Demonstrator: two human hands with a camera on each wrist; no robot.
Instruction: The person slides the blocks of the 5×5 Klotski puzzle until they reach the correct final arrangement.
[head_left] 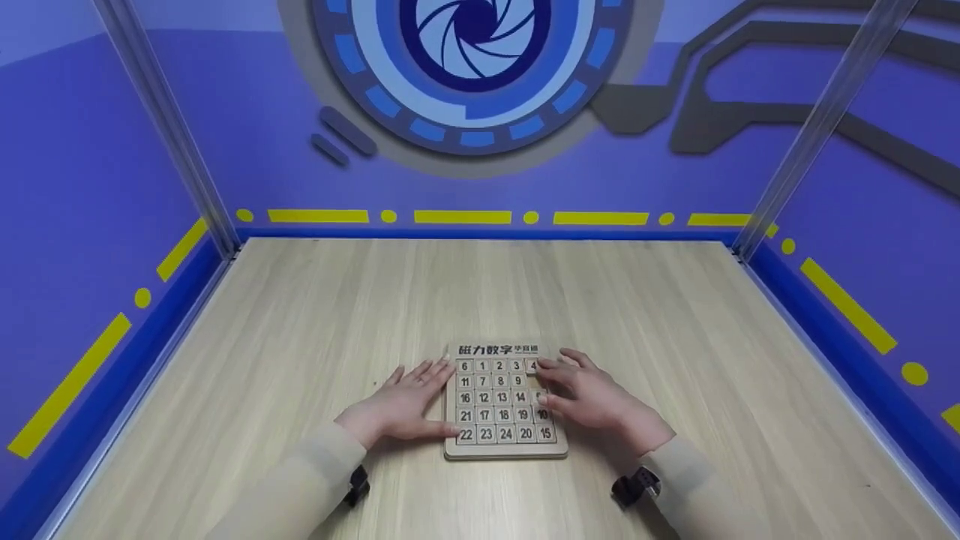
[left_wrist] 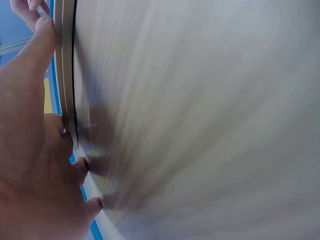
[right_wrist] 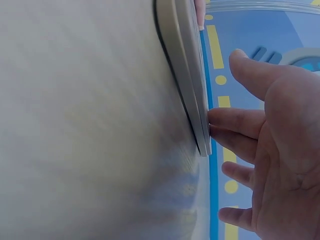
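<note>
A wooden sliding number puzzle lies flat on the table, with numbered tiles in rows under a printed heading. My left hand is spread along its left side, thumb at the 22 tile and fingertips at the upper left edge. From the right, my right hand reaches over the frame. Its fingertips touch the 4 tile in the top row, while the thumb lies over a partly hidden tile two rows below. A gap shows right of the 9 tile. In the right wrist view, the thumb stands apart from the fingers.
The wood-grain table is enclosed by blue-purple panels with yellow markings. Clear posts rise at the back corners. Dark wrist straps show below both sleeves.
</note>
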